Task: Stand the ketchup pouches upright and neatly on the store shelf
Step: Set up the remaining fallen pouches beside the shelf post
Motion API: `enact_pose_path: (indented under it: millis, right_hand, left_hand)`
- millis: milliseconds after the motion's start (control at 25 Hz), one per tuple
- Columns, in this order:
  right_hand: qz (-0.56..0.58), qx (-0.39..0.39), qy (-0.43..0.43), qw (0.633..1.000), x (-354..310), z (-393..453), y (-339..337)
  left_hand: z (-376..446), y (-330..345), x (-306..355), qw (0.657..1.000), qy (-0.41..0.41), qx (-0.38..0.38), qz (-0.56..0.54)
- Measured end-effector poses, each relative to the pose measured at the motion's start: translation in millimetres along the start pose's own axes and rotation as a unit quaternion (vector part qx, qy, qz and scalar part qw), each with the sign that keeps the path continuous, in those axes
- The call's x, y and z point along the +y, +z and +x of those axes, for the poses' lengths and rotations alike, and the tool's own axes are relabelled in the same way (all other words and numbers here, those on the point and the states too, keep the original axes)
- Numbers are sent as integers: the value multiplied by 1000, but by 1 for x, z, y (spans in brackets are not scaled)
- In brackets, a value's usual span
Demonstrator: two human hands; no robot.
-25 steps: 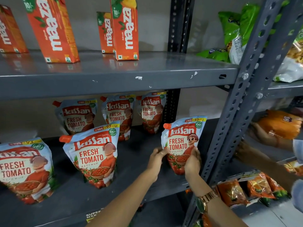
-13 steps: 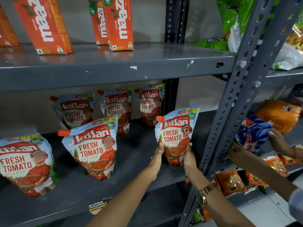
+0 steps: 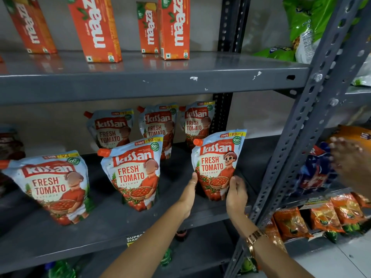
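Several blue-and-red Kissan ketchup pouches stand on the grey middle shelf (image 3: 120, 223). At the front right stands one pouch (image 3: 217, 157), upright with a slight lean. My left hand (image 3: 188, 194) presses its lower left edge and my right hand (image 3: 236, 194) cups its lower right edge. Two more front pouches stand to the left, one in the middle (image 3: 134, 171) and one at far left (image 3: 50, 185), both tilted. Three pouches (image 3: 158, 121) line the back of the shelf.
Orange Maaza cartons (image 3: 96, 27) stand on the shelf above. A perforated grey post (image 3: 291, 149) rises just right of my right hand. Beyond it, another person's hand (image 3: 349, 163) moves among snack bags, with orange packets (image 3: 321, 215) below.
My hands slid from the pouch's sides down to its lower edges, and the pouch settled on the shelf. The other person's hand moved up, now blurred.
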State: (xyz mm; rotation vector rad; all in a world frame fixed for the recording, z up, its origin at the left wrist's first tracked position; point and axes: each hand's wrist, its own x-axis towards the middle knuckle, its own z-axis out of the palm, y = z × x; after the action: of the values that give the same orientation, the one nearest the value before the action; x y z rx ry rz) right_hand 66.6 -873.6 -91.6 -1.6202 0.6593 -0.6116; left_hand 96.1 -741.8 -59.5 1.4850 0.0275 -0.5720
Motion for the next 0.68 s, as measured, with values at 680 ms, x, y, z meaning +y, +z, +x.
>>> enact_pose_path:
  millis: [680]
  right_hand:
    - [-71, -381, -65, 920, -29, -91, 92]
  left_hand:
    - [-58, -108, -12, 836, 215, 502, -57]
